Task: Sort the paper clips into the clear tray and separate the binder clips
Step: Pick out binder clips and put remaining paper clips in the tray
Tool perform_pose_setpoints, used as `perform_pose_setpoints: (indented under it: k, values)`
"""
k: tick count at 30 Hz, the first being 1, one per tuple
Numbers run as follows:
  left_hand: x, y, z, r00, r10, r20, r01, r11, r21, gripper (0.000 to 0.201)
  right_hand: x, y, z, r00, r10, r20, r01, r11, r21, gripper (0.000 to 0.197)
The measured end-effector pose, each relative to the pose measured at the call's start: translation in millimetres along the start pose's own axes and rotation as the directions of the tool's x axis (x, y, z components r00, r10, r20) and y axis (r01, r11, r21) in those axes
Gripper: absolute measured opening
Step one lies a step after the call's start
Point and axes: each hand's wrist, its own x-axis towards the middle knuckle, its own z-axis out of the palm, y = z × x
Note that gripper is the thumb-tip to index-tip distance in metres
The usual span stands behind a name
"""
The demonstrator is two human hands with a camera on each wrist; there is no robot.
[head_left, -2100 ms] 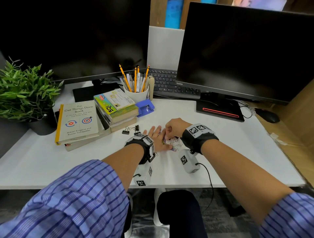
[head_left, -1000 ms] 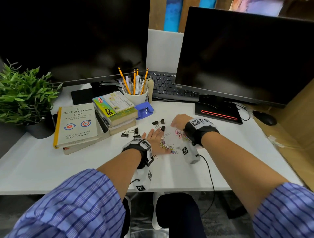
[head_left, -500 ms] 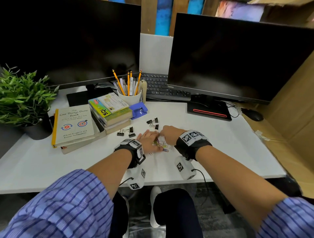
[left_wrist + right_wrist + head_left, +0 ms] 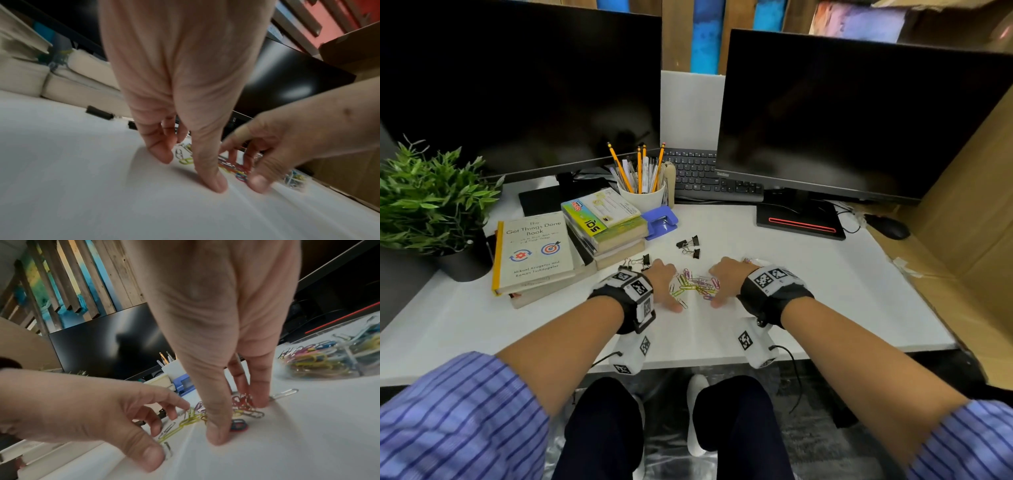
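Note:
A loose pile of coloured paper clips (image 4: 694, 285) lies on the white desk (image 4: 825, 291). My left hand (image 4: 665, 286) sits on its left side and my right hand (image 4: 725, 280) on its right, fingers spread, fingertips down on the desk beside the clips. Neither hand holds anything. In the right wrist view my right fingertips (image 4: 218, 434) touch clips (image 4: 242, 404) in the pile. The clear tray (image 4: 349, 356), with several paper clips in it, stands just right of my right hand and is mostly hidden in the head view. Black binder clips (image 4: 689, 244) (image 4: 639, 262) lie behind the hands.
Stacked books (image 4: 534, 253), a blue stapler (image 4: 661, 221), a pencil cup (image 4: 642, 192) and a potted plant (image 4: 428, 202) fill the left back. Two monitors, a keyboard (image 4: 705, 178) and a mouse (image 4: 890, 228) stand behind. A cardboard wall (image 4: 969, 205) bounds the right.
The hands, pressed together over the clips half a second ago, have drawn apart, so the pile now shows between them. The binder clips have not moved.

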Motion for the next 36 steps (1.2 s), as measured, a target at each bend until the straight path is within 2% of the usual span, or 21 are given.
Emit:
perform_pose_setpoints:
  k: [3, 7, 10, 16, 20, 23, 25, 27, 29, 33, 36]
  values:
    - [5, 10, 5, 0.998, 0.031, -0.051, -0.033, 0.999, -0.024, 0.086, 2, -11, -1, 0.998, -0.034, -0.06, 0.039, 0.994, 0.098, 0.068]
    - [14, 24, 7, 0.984, 0.071, -0.165, -0.083, 0.994, -0.065, 0.064, 3, -22, 0, 0.983, -0.065, -0.174, 0.096, 0.98, 0.173, 0.04]
    - [23, 30, 9, 0.981, 0.054, -0.188, -0.068, 0.995, -0.068, 0.049, 5, -20, 4, 0.972, -0.059, -0.229, 0.113, 0.966, 0.232, 0.026]
    - [34, 37, 13, 0.97, 0.017, -0.242, -0.038, 0.996, -0.08, 0.043, 7, -12, 8, 0.963, -0.018, -0.269, 0.104, 0.945, 0.309, 0.026]
    - [37, 42, 17, 0.962, 0.031, -0.272, -0.063, 0.992, -0.109, 0.035, 11, -6, 20, 0.935, 0.104, -0.338, 0.09, 0.854, 0.513, 0.02]
    - [37, 42, 19, 0.956, 0.039, -0.29, -0.092, 0.981, -0.171, 0.031, 14, -1, 30, 0.924, 0.155, -0.35, 0.135, 0.724, 0.676, 0.011]
    - [39, 38, 19, 0.954, 0.035, -0.298, -0.108, 0.967, -0.232, 0.028, 14, 1, 35, 0.927, 0.165, -0.337, 0.159, 0.64, 0.752, 0.016]
    - [42, 32, 22, 0.945, 0.033, -0.325, -0.14, 0.94, -0.311, 0.018, 14, 1, 38, 0.927, 0.181, -0.33, 0.17, 0.581, 0.796, 0.024]
    - [45, 26, 27, 0.933, 0.02, -0.36, -0.183, 0.887, -0.425, 0.011, 13, 0, 41, 0.918, 0.204, -0.34, 0.175, 0.561, 0.809, 0.024]
    - [49, 21, 39, 0.912, -0.007, -0.411, -0.273, 0.738, -0.618, 0.015, 12, -2, 45, 0.9, 0.222, -0.375, 0.213, 0.526, 0.823, 0.007]
    - [48, 24, 41, 0.886, -0.08, -0.456, -0.287, 0.677, -0.678, 0.02, 13, -2, 46, 0.892, 0.239, -0.384, 0.226, 0.498, 0.837, 0.006]
